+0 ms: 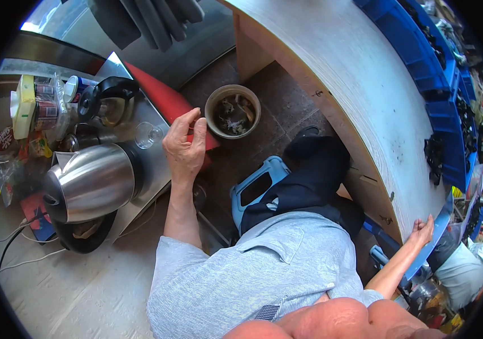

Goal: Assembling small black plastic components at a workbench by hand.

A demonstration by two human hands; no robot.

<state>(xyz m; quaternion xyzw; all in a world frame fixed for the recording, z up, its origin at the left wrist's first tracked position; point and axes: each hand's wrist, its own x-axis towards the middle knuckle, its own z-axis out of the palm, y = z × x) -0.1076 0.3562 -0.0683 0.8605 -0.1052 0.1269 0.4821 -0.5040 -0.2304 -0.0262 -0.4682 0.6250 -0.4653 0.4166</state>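
Note:
My left hand (185, 144) is raised in the air with its thumb and fingers apart, holding nothing. Nearest to it are a small clear glass (148, 135) on the metal counter and a round pot (212, 116) with dark contents on the floor beyond. Over on the right, my right hand (420, 230) has its bent fingers at the edge of the pale worktable (382, 96). A blue flat board (434, 237) lies just beside that hand.
At left stand a steel electric kettle (97, 183), a coffee pot (111, 101) and several containers, with cords trailing. A light-blue stool (269, 169) is by my legs. Blue bins (405, 39) line the table's far right side. Grey cloths (145, 22) hang above.

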